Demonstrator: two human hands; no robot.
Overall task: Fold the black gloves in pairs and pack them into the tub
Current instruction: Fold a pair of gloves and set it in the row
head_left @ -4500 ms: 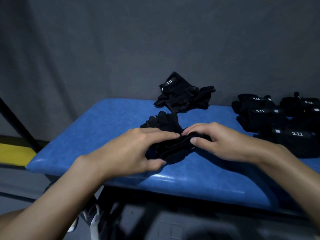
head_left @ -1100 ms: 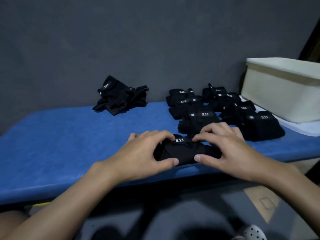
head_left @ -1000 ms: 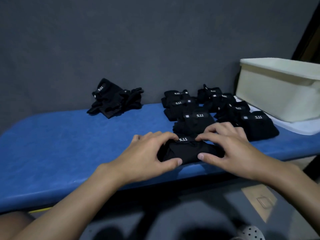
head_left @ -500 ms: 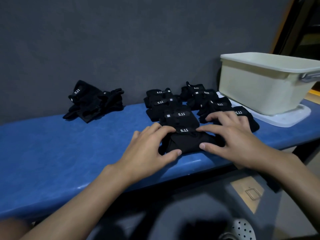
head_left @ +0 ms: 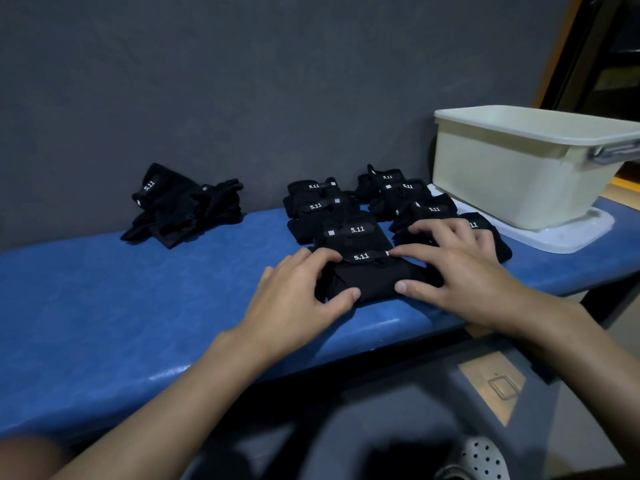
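A folded pair of black gloves (head_left: 367,277) with a "5.11" strap lies near the front edge of the blue bench (head_left: 138,306). My left hand (head_left: 298,296) grips its left end, fingers over the top and thumb at the front. My right hand (head_left: 460,275) grips its right end the same way. Just behind it lie several other folded pairs (head_left: 349,233) in two rows. A loose pile of black gloves (head_left: 180,206) sits at the back left against the wall. The cream tub (head_left: 526,168) stands at the right; its inside is hidden.
The tub rests on a white lid (head_left: 568,233) at the bench's right end. A grey wall (head_left: 242,81) closes the back. Bare blue bench lies between the loose pile and the folded rows, and to my left. Floor and a perforated shoe (head_left: 481,459) show below.
Both hands finished rolling the pair and slid it right, up against the nearest row of folded pairs. My view swung right, bringing the tub into sight.
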